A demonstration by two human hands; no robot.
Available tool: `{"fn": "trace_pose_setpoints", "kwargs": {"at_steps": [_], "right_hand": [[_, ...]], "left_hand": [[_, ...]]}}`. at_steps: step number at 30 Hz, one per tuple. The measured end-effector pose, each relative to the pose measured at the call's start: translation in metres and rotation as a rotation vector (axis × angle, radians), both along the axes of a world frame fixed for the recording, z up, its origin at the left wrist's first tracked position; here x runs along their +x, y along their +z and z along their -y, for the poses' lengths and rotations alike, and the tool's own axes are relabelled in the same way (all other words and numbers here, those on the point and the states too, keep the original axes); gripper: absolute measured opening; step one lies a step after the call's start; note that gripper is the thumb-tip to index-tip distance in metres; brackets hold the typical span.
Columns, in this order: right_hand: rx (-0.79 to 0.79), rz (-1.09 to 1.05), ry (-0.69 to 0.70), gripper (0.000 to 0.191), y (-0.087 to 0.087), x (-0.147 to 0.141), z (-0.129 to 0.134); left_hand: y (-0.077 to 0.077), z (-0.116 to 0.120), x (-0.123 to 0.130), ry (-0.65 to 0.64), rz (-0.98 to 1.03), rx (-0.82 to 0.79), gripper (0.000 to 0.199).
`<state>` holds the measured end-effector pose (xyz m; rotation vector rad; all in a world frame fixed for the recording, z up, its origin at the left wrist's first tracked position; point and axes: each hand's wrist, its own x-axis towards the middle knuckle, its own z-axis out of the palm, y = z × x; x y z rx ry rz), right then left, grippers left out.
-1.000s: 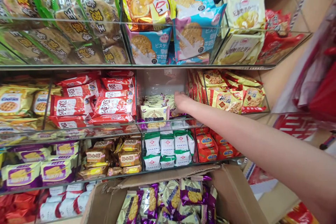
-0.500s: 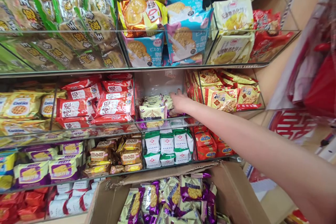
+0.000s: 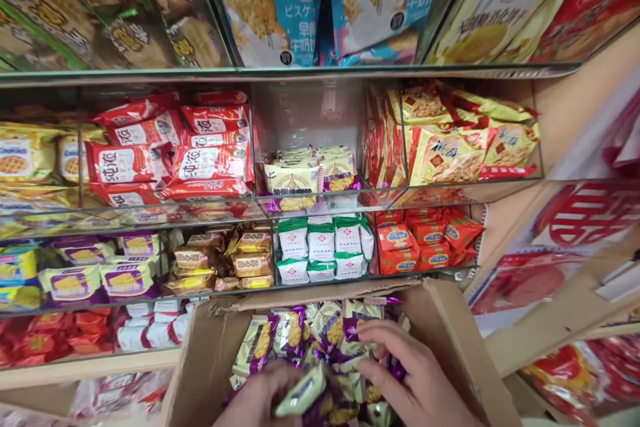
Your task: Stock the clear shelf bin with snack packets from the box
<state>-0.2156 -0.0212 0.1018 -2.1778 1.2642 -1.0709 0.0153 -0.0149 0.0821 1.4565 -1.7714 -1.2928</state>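
Note:
An open cardboard box [image 3: 453, 340] holds many cream-and-purple biscuit packets [image 3: 327, 327]. My left hand [image 3: 263, 390], smeared by motion, is low in the box, its fingers closed on a tilted biscuit packet [image 3: 303, 392]. My right hand [image 3: 415, 373] reaches in from the right with fingers bent and apart. Its fingertips touch the packets on top of the pile, and none is clearly gripped. Above the box, matching biscuit packets [image 3: 295, 180] stand in rows at the bottom of a clear shelf bin [image 3: 307, 113].
Red packets [image 3: 127, 163] fill the bin to the left, and yellow-red packets [image 3: 445, 147] the one to the right. Green-and-white packets [image 3: 320, 243] sit on the lower shelf behind the box. A glass shelf edge [image 3: 300, 73] crosses above. Plastic bags [image 3: 585, 373] lie at lower right.
My right hand has left the shelf bin and come down into the box. My left hand has come into view there with a packet. The view has dipped and moved closer.

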Motion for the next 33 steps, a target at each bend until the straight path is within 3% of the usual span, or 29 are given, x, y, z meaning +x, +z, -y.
{"fn": "trace_pose_setpoints", "kwargs": {"at_steps": [3, 5, 8, 10, 12, 20, 26, 29, 31, 33], "right_hand": [[0.352, 0.299, -0.085, 0.028, -0.025, 0.014, 0.009], [0.379, 0.403, -0.137, 0.032, -0.026, 0.021, 0.018], [0.303, 0.484, -0.262, 0.035, -0.018, 0.025, 0.028], [0.265, 0.486, -0.331, 0.035, -0.015, 0.025, 0.03], [0.216, 0.425, -0.388, 0.033, -0.016, 0.026, 0.031], [-0.036, 0.185, -0.499, 0.028, -0.026, 0.028, 0.032], [-0.305, 0.135, -0.55, 0.018, -0.013, 0.024, 0.029], [-0.59, 0.056, -0.499, 0.013, -0.007, 0.013, 0.026], [-0.734, 0.019, -0.326, 0.017, -0.005, 0.005, 0.022], [-0.746, 0.02, -0.115, 0.021, -0.006, 0.001, 0.017]], "left_hand": [[0.016, 0.015, -0.016, -0.045, -0.258, 0.062, 0.035], [0.019, 0.023, -0.033, 0.015, -0.442, 0.044, 0.047], [0.011, 0.028, -0.057, 0.223, -0.555, -0.034, 0.035], [0.004, 0.029, -0.067, 0.356, -0.513, -0.107, 0.019], [-0.002, 0.029, -0.074, 0.447, -0.423, -0.204, 0.022], [-0.008, 0.033, -0.075, 0.575, -0.289, -0.374, 0.029], [0.006, 0.033, -0.076, 0.642, -0.378, -0.41, 0.029], [0.024, 0.027, -0.078, 0.563, -0.474, -0.147, 0.038], [0.036, 0.021, -0.077, 0.407, -0.684, 0.191, 0.052], [0.043, 0.017, -0.074, 0.271, -0.875, 0.415, 0.056]]}}
